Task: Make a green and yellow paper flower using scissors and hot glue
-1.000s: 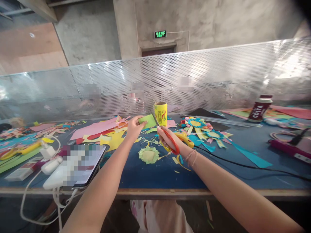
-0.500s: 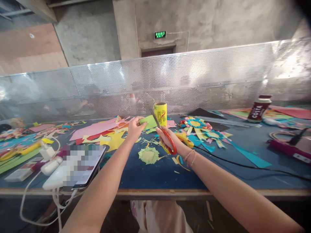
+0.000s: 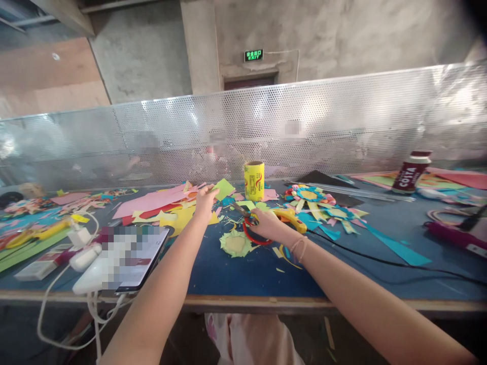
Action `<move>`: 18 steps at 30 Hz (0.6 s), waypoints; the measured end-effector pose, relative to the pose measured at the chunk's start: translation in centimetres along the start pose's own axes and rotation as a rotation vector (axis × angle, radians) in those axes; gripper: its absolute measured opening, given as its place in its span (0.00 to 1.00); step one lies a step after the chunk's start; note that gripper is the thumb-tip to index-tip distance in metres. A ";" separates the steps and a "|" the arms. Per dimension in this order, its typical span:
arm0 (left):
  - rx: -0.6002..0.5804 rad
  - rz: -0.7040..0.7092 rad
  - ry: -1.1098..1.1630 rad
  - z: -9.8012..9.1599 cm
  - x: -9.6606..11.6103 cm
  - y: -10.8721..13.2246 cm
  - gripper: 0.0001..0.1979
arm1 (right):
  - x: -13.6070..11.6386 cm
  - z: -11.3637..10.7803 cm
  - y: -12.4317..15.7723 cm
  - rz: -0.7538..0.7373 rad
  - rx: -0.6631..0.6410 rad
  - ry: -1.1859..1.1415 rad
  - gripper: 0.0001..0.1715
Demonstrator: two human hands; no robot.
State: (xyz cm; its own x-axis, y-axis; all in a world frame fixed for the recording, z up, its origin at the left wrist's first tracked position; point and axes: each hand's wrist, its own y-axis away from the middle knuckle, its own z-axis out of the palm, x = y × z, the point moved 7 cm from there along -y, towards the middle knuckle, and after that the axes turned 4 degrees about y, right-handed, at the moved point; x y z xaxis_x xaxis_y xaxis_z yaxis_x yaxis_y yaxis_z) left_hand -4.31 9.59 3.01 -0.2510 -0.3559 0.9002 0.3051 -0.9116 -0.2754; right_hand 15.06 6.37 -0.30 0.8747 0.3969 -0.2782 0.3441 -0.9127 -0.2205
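Note:
Between the fingers of my left hand (image 3: 206, 198) is a small piece of light green paper (image 3: 225, 188), raised a little above the scraps. My right hand (image 3: 265, 224) is low over the table, its fingers closed at the red-handled scissors (image 3: 246, 234), whose dark blades point to the far left. A round pale green paper rosette (image 3: 235, 243) lies on the table just in front of the scissors. Right beside my right hand is a yellow glue gun (image 3: 292, 220) with a black cord, partly hidden by the hand.
A yellow cardboard tube (image 3: 254, 181) stands behind my hands. Paper scraps (image 3: 173, 221) spread to the left, near a phone (image 3: 146, 261) with white cables. To the right lie paper flowers (image 3: 309, 195), a bottle (image 3: 411, 172) and a purple power strip (image 3: 454, 238). A perforated metal screen (image 3: 335, 121) runs behind.
My right hand has lowered the scissors from the green paper toward the table, and they now lie flatter. My left hand has drawn slightly left with the paper.

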 end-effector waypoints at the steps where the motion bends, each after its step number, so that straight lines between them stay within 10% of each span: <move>1: -0.005 -0.002 0.008 0.0 0.0 0.0 0.10 | -0.1 0.2 0.0 -0.018 -0.008 0.053 0.26; 18: -0.072 -0.040 0.013 0.7 -0.3 0.6 0.14 | 0.6 -0.8 -0.3 0.003 0.136 -0.018 0.23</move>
State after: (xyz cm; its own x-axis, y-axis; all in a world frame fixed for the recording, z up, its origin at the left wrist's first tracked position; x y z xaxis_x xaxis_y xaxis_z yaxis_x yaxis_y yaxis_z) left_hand -3.39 9.28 2.80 -0.2733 -0.3211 0.9067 0.2278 -0.9374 -0.2634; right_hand 15.76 6.81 0.32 0.8691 0.3967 -0.2953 0.2908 -0.8929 -0.3437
